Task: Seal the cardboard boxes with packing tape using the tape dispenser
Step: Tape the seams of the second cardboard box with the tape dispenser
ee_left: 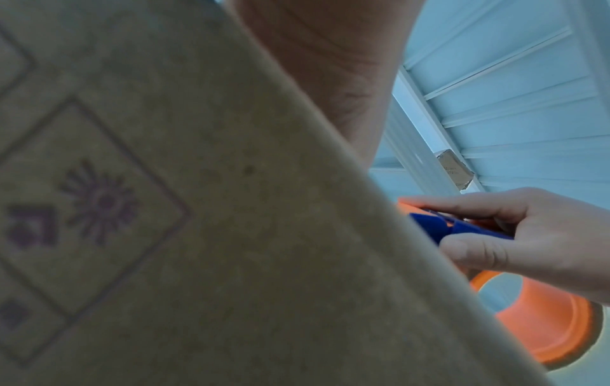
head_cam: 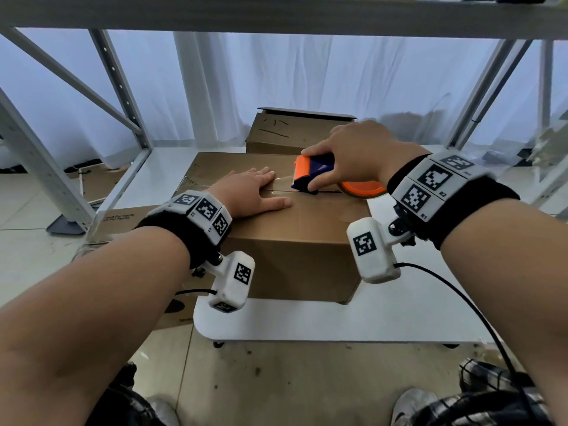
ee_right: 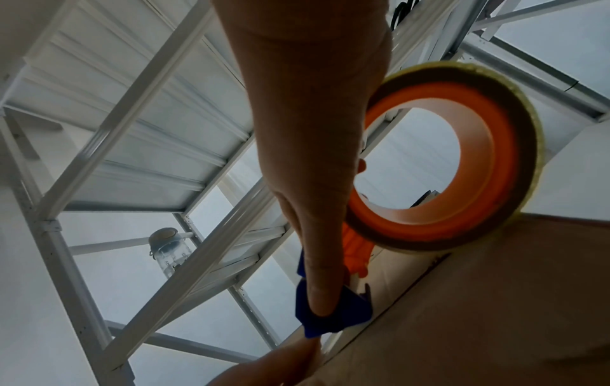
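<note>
**Cardboard seam, tape half laid**

Cardboard flaps need holding flat: our left hand (head_cam: 256, 192) lies spread, fingers straight, on the box (head_cam: 289, 229) lid over the seam. That box stands on the white bench (head_cam: 353, 321). Clear tape (head_cam: 284, 182) runs from our fingertips to the dispenser (head_cam: 310, 173), which our right hand (head_cam: 353, 155) grips between curled fingers and thumb. We should keep the head pressed down, pull straight along the seam, and carry the strip over the right edge before cutting.

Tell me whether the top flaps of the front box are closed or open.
Closed. The front box has its flaps lying flat, meeting at a seam; the left hand presses on them while the right hand holds the tape dispenser there.
</note>
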{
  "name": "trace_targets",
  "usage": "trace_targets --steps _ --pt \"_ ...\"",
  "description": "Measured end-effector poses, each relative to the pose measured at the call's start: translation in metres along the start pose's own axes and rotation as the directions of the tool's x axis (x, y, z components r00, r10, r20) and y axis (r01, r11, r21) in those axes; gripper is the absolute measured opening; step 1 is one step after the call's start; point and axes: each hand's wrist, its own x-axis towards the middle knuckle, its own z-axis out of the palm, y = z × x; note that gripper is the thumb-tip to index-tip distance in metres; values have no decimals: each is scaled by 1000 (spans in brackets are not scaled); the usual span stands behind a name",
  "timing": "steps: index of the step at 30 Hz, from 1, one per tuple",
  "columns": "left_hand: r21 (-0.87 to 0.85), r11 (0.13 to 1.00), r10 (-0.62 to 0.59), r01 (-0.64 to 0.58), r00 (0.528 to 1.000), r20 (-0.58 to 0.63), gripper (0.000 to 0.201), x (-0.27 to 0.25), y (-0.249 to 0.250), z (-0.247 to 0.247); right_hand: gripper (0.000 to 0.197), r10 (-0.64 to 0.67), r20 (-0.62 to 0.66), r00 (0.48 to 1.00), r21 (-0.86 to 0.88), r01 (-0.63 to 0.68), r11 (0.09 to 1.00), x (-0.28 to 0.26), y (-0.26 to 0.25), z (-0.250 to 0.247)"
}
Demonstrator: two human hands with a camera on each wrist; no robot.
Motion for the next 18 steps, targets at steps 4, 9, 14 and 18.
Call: trace_targets --steps 4,9,14,18 --pt "26 999 -25 24 999 20 88 1 0 4 76 1 -2 1000 13 -1 1000 -2 3 0" --pt "22 999 -31 31 999 32 85 -2 2 9 70 -3 24 1000 -17 3 1000 -8 11 1" --pt "11 999 -40 39 998 46 83 -1 0 8 67 41 38 998 -13 -41 999 -17 27 3" --pt "22 999 -47 45 997 64 82 -3 3 6 65 53 52 997 95 -58 994 -19 30 11"
